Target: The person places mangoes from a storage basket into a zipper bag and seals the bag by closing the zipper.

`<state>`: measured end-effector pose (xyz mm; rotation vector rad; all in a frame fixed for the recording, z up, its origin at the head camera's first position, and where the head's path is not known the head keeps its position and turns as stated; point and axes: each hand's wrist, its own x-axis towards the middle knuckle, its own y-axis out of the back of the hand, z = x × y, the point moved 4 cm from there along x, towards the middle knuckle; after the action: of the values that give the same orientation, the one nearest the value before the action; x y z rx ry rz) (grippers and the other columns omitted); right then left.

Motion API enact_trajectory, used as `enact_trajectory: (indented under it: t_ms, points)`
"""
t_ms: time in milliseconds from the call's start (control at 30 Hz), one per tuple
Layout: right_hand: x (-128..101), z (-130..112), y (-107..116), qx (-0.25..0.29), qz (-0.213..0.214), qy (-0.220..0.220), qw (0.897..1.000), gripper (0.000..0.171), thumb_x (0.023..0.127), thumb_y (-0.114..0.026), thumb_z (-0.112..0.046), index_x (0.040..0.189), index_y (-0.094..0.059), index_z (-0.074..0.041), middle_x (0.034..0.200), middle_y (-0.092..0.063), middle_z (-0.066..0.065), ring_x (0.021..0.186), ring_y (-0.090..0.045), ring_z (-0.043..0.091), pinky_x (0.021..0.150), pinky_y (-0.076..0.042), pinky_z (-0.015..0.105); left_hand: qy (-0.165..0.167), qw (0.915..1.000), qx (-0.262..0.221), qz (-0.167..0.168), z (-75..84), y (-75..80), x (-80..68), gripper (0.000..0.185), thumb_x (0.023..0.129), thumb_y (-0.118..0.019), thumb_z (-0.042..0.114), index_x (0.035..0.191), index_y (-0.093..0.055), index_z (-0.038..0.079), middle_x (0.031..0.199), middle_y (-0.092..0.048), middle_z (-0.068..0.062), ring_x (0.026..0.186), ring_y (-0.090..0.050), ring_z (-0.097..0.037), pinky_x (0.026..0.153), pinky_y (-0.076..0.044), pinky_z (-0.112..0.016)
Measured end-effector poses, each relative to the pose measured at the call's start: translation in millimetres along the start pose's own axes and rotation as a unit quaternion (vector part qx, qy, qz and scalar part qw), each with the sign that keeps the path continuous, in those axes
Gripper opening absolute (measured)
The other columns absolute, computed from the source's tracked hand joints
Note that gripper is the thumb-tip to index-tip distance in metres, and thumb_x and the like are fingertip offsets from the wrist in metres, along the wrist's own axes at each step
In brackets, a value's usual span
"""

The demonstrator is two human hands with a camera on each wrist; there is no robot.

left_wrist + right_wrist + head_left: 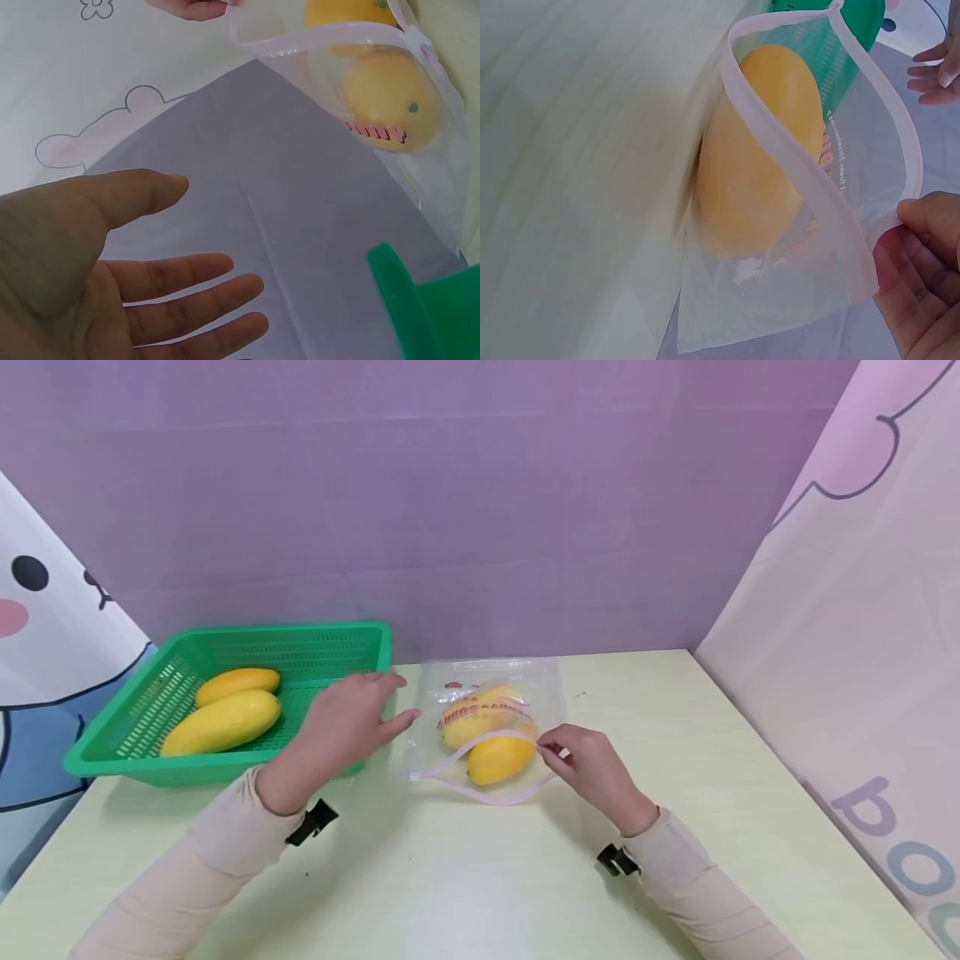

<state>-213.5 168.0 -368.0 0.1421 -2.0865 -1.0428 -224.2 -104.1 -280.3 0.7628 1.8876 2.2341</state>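
A clear zip bag (427, 718) with a pale pink zip edge and red print lies on the table, its mouth gaping toward me. Inside are two yellow mangoes; the nearer mango (501, 760) sits at the mouth, the other mango (468, 727) deeper in. My right hand (592, 768) pinches the right end of the zip edge between thumb and fingers. My left hand (341, 722) hovers between the basket and the bag, fingers spread and holding nothing. In the left wrist view its palm (60, 277) is bare.
A green plastic basket (382, 647) stands on the left of the pale table (465, 877), holding two more yellow fruits (225, 722). Behind the table hangs a purple cloth (480, 527). A printed white panel (862, 652) borders the right side.
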Motion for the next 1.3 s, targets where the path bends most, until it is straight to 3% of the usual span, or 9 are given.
enact_trajectory:
  t_ms: [300, 600, 1300]
  points:
    - [-0.5, 0.4, 0.3, 0.001, 0.001, -0.004, 1.0, 0.008, 0.079, -0.073, -0.002, 0.086, -0.07, -0.002, 0.08, -0.067, 0.002, 0.067, -0.059, 0.009, 0.056, -0.051, 0.015, 0.005, 0.9999, 0.008, 0.003, -9.8, 6.2, 1.9, 0.042, 0.086, -0.066, 0.033, 0.115, -0.064, 0.003, 0.104, -0.068, -0.016, 0.088, -0.063, -0.033, 0.057, -0.052, -0.039]
    - [0.2, -0.3, -0.2, -0.001, 0.001, 0.001, 1.0, 0.008, 0.079, -0.073, 0.0, 0.086, -0.07, -0.003, 0.08, -0.067, 0.003, 0.067, -0.059, 0.009, 0.056, -0.051, 0.015, 0.011, 0.9999, 0.008, -0.001, -22.9, 8.8, 4.5, 0.043, 0.087, -0.065, 0.033, 0.116, -0.063, 0.001, 0.108, -0.067, -0.017, 0.074, -0.064, -0.029, 0.054, -0.051, -0.036]
    - [-0.2, -0.2, -0.5, -0.007, -0.001, -0.002, 1.0, 0.008, 0.079, -0.073, -0.001, 0.086, -0.07, -0.003, 0.08, -0.067, 0.002, 0.068, -0.061, 0.01, 0.056, -0.051, 0.015, 0.07, 0.9959, -0.008, -0.057, -52.2, 16.5, 12.9, 0.048, 0.091, -0.059, 0.035, 0.125, -0.057, 0.002, 0.112, -0.065, -0.018, 0.089, -0.064, -0.033, 0.065, -0.052, -0.043]
